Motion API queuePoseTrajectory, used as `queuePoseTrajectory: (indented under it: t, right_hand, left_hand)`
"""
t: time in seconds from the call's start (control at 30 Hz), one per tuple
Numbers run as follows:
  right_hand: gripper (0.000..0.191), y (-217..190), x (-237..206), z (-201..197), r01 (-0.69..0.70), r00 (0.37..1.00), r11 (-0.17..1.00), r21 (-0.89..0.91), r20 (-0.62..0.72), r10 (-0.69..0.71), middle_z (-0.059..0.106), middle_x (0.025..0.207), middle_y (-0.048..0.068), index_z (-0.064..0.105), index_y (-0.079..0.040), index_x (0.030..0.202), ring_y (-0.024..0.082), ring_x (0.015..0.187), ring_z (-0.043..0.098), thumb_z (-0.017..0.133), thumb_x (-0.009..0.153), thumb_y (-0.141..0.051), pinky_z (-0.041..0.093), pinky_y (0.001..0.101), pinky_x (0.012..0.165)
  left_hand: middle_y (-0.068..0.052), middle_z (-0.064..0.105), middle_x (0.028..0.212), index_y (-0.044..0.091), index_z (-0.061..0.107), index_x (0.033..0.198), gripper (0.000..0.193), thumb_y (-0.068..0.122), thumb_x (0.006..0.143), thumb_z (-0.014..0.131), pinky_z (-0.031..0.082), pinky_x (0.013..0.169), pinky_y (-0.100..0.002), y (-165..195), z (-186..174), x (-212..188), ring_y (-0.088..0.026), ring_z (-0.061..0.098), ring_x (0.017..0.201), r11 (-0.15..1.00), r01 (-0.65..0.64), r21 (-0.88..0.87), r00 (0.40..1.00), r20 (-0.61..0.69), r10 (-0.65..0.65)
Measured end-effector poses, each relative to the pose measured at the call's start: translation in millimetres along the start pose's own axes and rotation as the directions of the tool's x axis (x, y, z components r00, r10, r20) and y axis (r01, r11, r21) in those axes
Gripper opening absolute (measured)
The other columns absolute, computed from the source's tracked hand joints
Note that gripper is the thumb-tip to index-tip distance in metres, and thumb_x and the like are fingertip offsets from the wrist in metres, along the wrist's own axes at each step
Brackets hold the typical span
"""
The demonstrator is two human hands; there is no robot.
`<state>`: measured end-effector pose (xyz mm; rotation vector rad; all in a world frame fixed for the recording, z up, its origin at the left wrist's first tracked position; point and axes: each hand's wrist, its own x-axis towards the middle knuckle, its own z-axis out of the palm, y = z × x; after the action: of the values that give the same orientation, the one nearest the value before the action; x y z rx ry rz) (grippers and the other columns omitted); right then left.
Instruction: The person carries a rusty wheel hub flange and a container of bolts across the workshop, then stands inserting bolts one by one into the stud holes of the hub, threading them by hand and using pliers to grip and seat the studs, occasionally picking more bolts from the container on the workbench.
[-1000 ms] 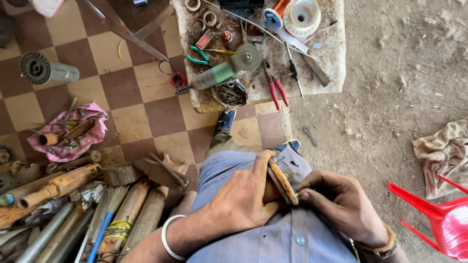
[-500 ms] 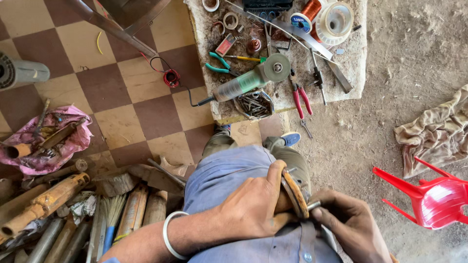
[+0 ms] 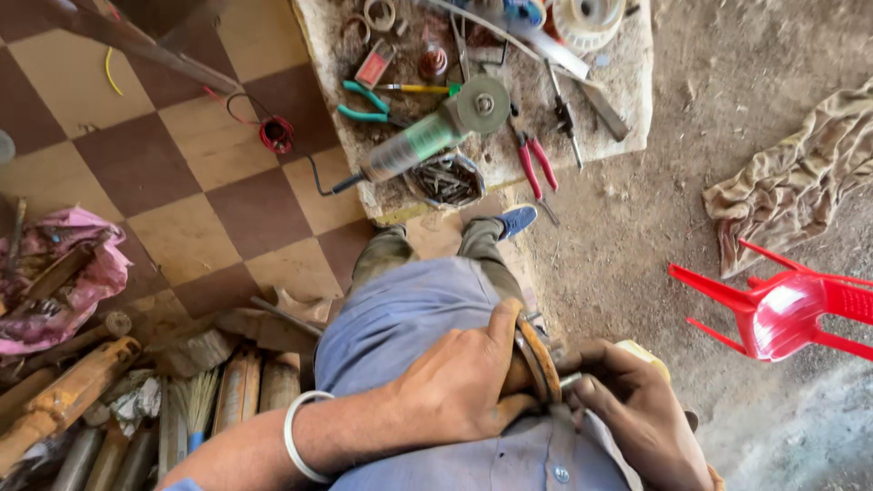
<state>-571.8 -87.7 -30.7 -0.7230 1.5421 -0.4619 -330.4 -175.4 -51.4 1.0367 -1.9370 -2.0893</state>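
So both hands are busy right up against the person's belly, near the bottom of the view. The left hand point(image 3: 455, 386) is wrapped tight around a flat, curved, rusty-brown metal piece point(image 3: 536, 359), thumb sticking up along its left face, and the piece stands on edge with its long axis running from near to far, far end pointing toward the feet and tipped a little left. The right hand point(image 3: 637, 414) sits just right of it, fingers curled in a narrow pinch around something thin and pale that touches the metal piece; can't tell what that small thing is, it's mostly hidden. There's a white bangle point(image 3: 296, 436) on the left wrist. Farther off, past a blue shoe point(image 3: 518, 221), a pale slab point(image 3: 627, 100) on the ground is covered in tools: a green angle grinder point(image 3: 432, 136) lying diagonally with its disc toward the far right, red-handled pliers point(image 3: 535, 164) just right of it, teal-handled pliers point(image 3: 364, 102) to its left. Way over on the right there's a red plastic chair point(image 3: 782, 305) on its side and a crumpled beige cloth point(image 3: 791, 173) beyond it. On the near left, a pile of rusty pipes point(image 3: 82, 400) lies on the checkered tile floor point(image 3: 182, 182).
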Motion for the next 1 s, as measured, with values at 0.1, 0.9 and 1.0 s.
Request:
queuePoseTrajectory:
  t: [0.1,0.9,1.0]
  right_hand:
    - [0.014,-1,-1,0,-0.178,0.982,0.984,0.011,-0.068,0.178,0.067,0.074,0.01,0.071,0.004,0.092,0.017,0.059,0.062,0.074,0.088,-0.009,0.052,0.0312,0.054]
    - [0.013,-7,9,-20,0.135,0.963,0.988,0.078,0.224,-0.149,0.067,0.097,0.01,0.07,0.006,0.095,0.015,0.087,0.064,0.074,0.095,-0.007,0.054,0.0306,0.078]
    - [0.017,-6,9,-20,0.016,0.975,0.994,0.109,0.221,-0.04,0.073,0.101,0.008,0.072,0.002,0.104,0.013,0.092,0.069,0.072,0.09,-0.008,0.059,0.0293,0.081]
  left_hand:
    - [-0.03,0.067,0.079,-0.017,0.02,0.142,0.1,0.025,0.076,0.082,0.056,0.071,-0.053,-1,4,3,-0.049,0.068,0.077,0.999,0.036,0.038,0.999,-0.007,-0.036]
    - [-0.029,0.069,0.083,-0.013,0.024,0.14,0.093,0.021,0.076,0.083,0.055,0.071,-0.053,0,11,3,-0.049,0.069,0.08,1.0,0.011,-0.027,0.997,-0.071,-0.012]
    - [-0.03,0.068,0.084,-0.014,0.023,0.14,0.096,0.02,0.075,0.084,0.055,0.07,-0.053,-1,11,4,-0.05,0.068,0.08,1.0,-0.03,-0.007,0.994,-0.107,0.029]
